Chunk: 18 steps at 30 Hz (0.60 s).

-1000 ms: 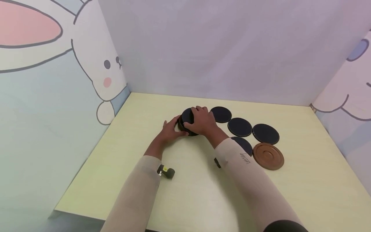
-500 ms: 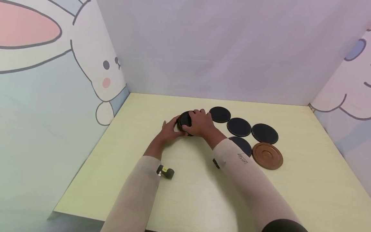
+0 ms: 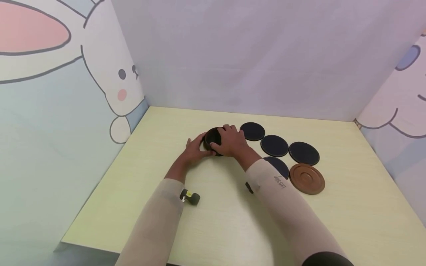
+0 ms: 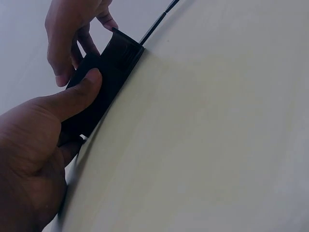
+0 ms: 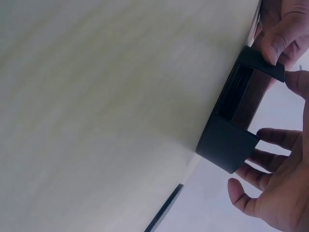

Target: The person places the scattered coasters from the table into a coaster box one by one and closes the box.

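A round black coaster holder [image 3: 213, 136] with gaps in its wall stands on the table. My left hand [image 3: 194, 150] grips its left side; in the left wrist view the thumb [image 4: 89, 87] presses the black outer wall. Over the holder's right side arches my right hand [image 3: 231, 140], thumb and fingertips right at the rim. The right wrist view shows these right fingers [image 5: 273, 159] loosely bent at the upper edge, with dark stacked edges [image 5: 236, 94] visible through the wall's gap. The right hand hides part of the holder's mouth in the head view.
Right of the holder lie several flat black coasters, among them a far one [image 3: 252, 131], a middle one [image 3: 274, 145] and a right one [image 3: 304, 153]. Another black coaster [image 3: 279, 167] is partly under the right sleeve. A brown coaster [image 3: 307, 179] lies nearest the front. Fabric walls surround the table.
A black coaster in my right hand went down into the holder and out of the fingers. The holder's dark inside now shows. My left hand kept its grip on the holder.
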Available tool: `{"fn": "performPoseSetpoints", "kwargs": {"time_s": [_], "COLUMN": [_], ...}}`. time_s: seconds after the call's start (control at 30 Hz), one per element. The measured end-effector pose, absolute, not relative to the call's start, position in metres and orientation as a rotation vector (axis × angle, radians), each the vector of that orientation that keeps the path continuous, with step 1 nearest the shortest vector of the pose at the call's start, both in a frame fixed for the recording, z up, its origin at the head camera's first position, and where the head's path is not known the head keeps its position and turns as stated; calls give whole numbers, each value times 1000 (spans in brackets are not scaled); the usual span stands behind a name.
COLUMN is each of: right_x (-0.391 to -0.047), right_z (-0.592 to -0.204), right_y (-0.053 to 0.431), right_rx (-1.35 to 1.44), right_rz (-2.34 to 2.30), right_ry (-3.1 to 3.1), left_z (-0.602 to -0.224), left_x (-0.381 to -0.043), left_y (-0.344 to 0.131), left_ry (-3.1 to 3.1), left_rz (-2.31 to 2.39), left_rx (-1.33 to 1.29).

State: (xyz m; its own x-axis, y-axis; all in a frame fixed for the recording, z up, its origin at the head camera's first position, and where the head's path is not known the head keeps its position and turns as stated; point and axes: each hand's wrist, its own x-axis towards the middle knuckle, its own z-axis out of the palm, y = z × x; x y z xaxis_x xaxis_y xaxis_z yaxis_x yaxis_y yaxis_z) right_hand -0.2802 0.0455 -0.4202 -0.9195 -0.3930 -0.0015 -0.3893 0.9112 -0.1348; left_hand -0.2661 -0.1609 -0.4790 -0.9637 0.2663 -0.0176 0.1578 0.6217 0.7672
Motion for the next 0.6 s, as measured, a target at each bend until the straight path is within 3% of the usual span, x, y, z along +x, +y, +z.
{"fn": "performPoseSetpoints", "kwargs": {"time_s": [0.3,0.6], "right_x": [-287,-308], "right_z": [-412,-402], "right_y": [52,73], "right_rx": [-619,-368], "right_rz": [-236,-399], "right_ry": [3032,3030], "left_z": [-479,-481], "left_x": [-267,-268], "left_y": [-161,-162], "left_ry": [2694,2694], "left_rz": [1275,1267], "left_rx": [339,327]}}
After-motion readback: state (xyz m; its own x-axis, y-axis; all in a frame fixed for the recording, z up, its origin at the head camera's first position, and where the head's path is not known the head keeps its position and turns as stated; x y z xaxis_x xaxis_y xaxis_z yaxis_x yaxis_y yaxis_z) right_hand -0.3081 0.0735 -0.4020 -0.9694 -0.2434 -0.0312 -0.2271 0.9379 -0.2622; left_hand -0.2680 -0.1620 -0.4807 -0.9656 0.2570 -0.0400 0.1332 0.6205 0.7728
